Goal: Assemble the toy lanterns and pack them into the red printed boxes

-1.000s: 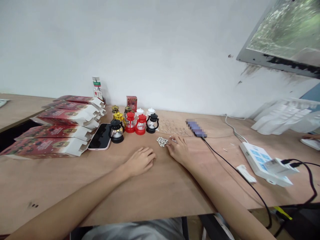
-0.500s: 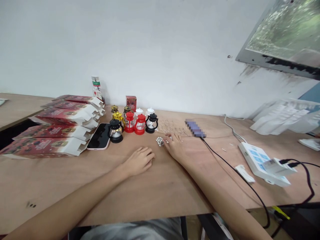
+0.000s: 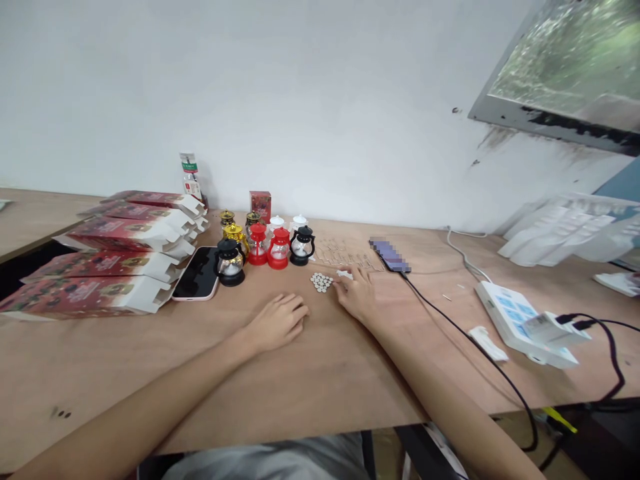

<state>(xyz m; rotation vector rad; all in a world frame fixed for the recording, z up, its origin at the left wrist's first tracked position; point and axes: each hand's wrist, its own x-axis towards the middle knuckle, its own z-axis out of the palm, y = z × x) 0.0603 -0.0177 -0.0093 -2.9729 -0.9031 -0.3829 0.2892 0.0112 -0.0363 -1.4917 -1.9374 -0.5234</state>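
Note:
My left hand [image 3: 281, 323] rests palm down on the table, fingers loosely bent and nothing visible in it. To its right, a cluster of small round whitish discs, like button cells [image 3: 321, 282], lies on the wood. My right hand [image 3: 357, 293] is low beside the cluster, fingers apart, a fingertip at the discs' right edge. A small white piece [image 3: 345, 274] shows just beyond its fingers. Behind are thin wire-like pieces [image 3: 345, 253] in rows. Small lanterns stand nearby, including a black lantern [image 3: 302, 246] and a red lantern [image 3: 279, 249].
Red printed boxes [image 3: 100, 263] are piled at left beside a phone [image 3: 197, 273]. Another phone [image 3: 390, 255] trails a black cable at right. A white power strip [image 3: 525, 323], a bottle [image 3: 191, 177] and a small red box [image 3: 261, 205] are also on the table.
My right hand has shifted slightly right, off the discs, leaving the cluster in fuller view. The small white piece now shows more clearly. My left hand stays in place.

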